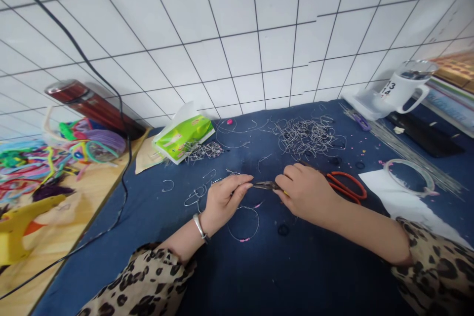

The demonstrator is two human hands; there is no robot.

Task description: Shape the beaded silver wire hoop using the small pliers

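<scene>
My left hand (224,200) pinches the end of a thin wire loop (243,224) strung with small pink beads; the loop hangs down onto the blue cloth (259,276). My right hand (305,192) is closed round small pliers (267,185), whose dark jaws point left and meet the wire at my left fingertips. A silver bangle sits on my left wrist. Both sleeves are leopard print.
A tangled pile of wire pieces (305,134) lies behind the hands, orange-handled scissors (346,186) just right of them. A green tissue pack (183,137), white mug (403,90), tape roll (409,175), straight wires, red flask (91,106) and coloured pipe cleaners (44,158) surround the work area.
</scene>
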